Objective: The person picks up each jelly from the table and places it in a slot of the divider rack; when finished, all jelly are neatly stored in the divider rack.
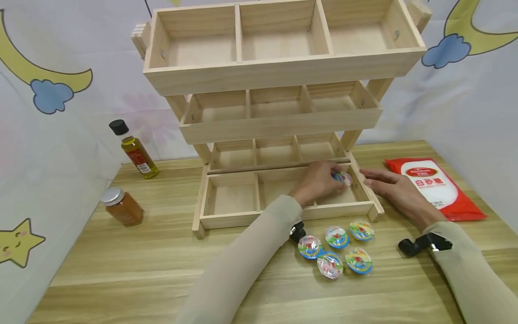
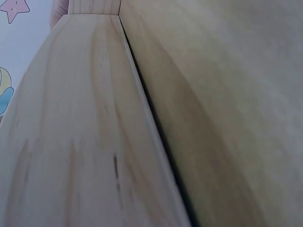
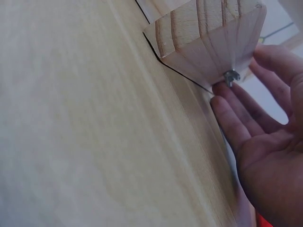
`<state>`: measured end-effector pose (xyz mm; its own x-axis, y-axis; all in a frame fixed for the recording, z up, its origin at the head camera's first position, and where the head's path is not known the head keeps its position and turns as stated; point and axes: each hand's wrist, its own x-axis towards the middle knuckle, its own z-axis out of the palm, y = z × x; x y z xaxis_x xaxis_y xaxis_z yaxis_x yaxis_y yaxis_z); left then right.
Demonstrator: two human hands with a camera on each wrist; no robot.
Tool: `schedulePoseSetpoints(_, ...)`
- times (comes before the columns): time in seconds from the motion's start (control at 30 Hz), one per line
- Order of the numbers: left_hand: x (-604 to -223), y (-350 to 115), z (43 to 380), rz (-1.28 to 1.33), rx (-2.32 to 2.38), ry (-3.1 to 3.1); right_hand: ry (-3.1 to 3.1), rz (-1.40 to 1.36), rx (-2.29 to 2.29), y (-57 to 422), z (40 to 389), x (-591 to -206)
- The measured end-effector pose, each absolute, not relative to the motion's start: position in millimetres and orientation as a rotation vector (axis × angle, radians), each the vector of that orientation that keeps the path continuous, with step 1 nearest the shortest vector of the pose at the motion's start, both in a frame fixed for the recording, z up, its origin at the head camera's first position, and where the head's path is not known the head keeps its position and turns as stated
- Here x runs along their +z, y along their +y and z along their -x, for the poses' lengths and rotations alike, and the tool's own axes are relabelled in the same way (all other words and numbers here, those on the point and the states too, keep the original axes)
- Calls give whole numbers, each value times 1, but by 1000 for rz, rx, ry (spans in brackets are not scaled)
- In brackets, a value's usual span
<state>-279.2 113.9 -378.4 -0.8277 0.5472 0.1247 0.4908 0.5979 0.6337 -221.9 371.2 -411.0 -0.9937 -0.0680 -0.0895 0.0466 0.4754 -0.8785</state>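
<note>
My left hand reaches into the right compartment of the bottom tier of a wooden rack. Its fingers hold a small jelly cup with a printed lid, partly hidden by the hand. My right hand is at the rack's right side with fingers extended. In the right wrist view, its fingertips are by the rack's end piece, near a metal wing nut; whether they touch it is unclear. Several more jelly cups lie on the table in front of the rack.
A red and white sugar bag lies right of the rack. On the left stand an oil bottle and a jar with a silver lid. Upper tiers overhang the bottom one. Wooden dividers split each tier.
</note>
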Motion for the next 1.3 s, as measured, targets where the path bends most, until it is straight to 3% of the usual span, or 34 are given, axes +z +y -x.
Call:
schedulePoseSetpoints(0.43,-378,111,276,-881,964,2811,2587,-19,-1568,368,223,-411)
schedulePoseSetpoints(0.8,-364,91,266,-857,1238,2615,2602,12,-1534,369,222,-410)
schedulePoseSetpoints(1.3,-333,44,229,-964,1490,2383,2622,20,-1510,370,221,-410)
